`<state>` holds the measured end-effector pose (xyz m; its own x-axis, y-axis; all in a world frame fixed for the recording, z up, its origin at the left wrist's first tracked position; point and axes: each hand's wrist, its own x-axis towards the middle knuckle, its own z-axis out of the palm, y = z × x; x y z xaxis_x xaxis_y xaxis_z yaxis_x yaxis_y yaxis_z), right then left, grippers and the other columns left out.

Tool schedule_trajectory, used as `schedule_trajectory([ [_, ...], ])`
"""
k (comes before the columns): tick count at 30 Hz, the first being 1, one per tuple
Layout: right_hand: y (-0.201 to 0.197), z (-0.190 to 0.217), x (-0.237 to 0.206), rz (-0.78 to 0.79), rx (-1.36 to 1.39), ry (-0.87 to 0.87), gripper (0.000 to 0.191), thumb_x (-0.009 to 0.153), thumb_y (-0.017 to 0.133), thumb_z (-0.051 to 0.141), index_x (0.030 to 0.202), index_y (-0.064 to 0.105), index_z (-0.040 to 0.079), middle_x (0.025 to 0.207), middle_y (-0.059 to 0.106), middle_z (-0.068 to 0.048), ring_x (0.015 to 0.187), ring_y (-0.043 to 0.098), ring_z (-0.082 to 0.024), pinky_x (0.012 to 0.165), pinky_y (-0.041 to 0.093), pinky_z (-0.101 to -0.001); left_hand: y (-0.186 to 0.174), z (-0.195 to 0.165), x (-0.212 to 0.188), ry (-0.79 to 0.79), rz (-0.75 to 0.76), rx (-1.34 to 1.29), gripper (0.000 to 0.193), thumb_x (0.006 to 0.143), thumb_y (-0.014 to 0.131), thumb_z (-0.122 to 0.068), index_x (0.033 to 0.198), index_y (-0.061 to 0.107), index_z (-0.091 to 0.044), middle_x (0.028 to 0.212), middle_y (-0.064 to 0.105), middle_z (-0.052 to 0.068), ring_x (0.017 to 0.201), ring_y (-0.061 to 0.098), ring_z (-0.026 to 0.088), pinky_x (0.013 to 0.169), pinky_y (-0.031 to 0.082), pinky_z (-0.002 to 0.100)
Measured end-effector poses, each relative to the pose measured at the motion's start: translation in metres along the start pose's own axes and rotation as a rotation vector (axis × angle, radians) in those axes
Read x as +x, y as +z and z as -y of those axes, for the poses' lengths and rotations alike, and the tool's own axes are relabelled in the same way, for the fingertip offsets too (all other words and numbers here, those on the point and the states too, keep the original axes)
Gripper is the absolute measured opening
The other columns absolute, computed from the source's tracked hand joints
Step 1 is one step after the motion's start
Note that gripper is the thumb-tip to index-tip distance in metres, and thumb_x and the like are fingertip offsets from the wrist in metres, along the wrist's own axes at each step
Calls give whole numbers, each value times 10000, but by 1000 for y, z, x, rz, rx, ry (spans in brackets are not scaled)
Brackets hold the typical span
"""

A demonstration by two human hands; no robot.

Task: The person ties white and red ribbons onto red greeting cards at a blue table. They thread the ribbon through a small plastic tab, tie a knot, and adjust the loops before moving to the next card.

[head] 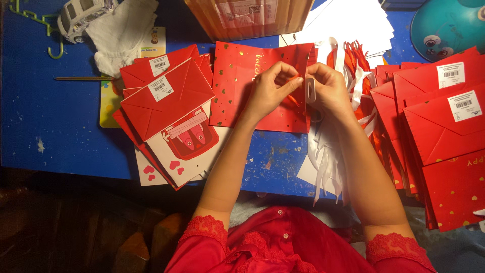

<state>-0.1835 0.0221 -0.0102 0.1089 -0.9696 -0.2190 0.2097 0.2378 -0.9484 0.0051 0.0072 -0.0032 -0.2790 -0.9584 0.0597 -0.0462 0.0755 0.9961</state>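
A flat red paper bag [235, 86] with gold dots lies on the blue table [55, 121] in front of me. My left hand [270, 91] pinches a red ribbon [292, 96] at the bag's right edge. My right hand [328, 90] is beside it, fingers closed on the ribbon's white end [309, 90]. Both hands touch at the bag's upper right part. Loose white ribbons [328, 162] and red ribbons [353, 55] lie under and behind my right hand.
A fanned stack of red bags [166, 96] lies left, another pile of red bags [444, 131] right. White sheets [353, 23], a brown cardboard box [247, 17], a toy car [81, 15], a cloth [121, 35] and a teal round object [447, 25] line the far edge. A pencil [83, 78] lies left.
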Motion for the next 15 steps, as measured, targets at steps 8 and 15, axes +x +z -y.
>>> schedule_trajectory([
  [8, 2, 9, -6, 30, 119, 101, 105, 1017, 688, 148, 1047, 680, 47, 789, 632, 39, 601, 539, -10, 513, 405, -177, -5, 4, 1, 12, -25, -33, 118, 976, 708, -135, 981, 682, -19, 894, 735, 10, 815, 688, 51, 738, 574, 239],
  [15, -1, 21, -7, 140, 256, 129, 214, 997, 690, 86, 1194, 675, 7, 879, 677, 4, 670, 591, -33, 610, 449, -170, -16, 16, 5, 13, 48, -186, 118, 1021, 661, -150, 1020, 636, -34, 943, 676, -21, 891, 626, 33, 810, 527, 215],
])
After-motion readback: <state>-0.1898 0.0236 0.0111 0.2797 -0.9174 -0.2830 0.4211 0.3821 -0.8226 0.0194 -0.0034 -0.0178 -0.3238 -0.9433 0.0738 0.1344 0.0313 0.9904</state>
